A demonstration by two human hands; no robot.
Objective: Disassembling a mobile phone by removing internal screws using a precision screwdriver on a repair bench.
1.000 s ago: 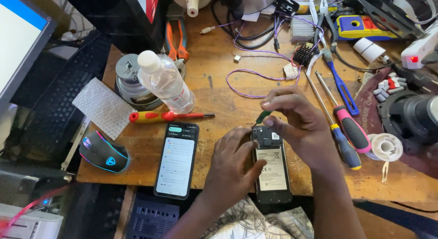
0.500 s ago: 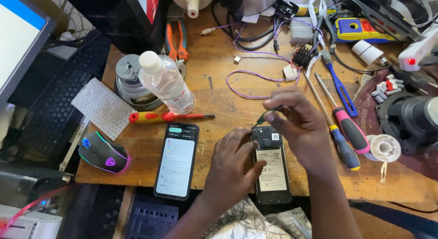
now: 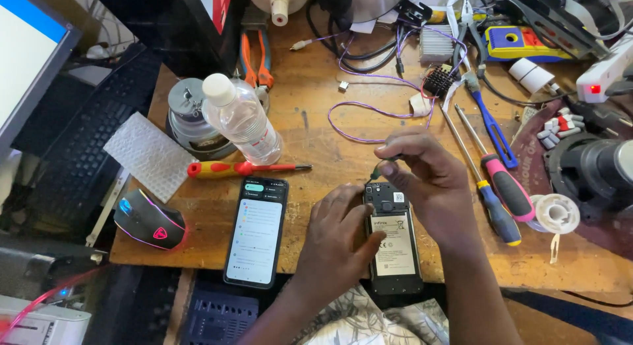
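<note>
Lying on wooden workbench [image 3: 316,121], near front edge: opened phone [image 3: 393,243], back cover off. Left hand [image 3: 336,236] steadying its left side, fingers curled against it. Right hand [image 3: 428,180] above its top, fingertips pinched narrow on small green tool [image 3: 377,171].

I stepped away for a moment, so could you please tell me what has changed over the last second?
Hardly anything. The right hand still pinches a small green tool at the top of the opened phone, and the left hand still steadies it. The lit phone and red screwdriver stayed put.
</note>
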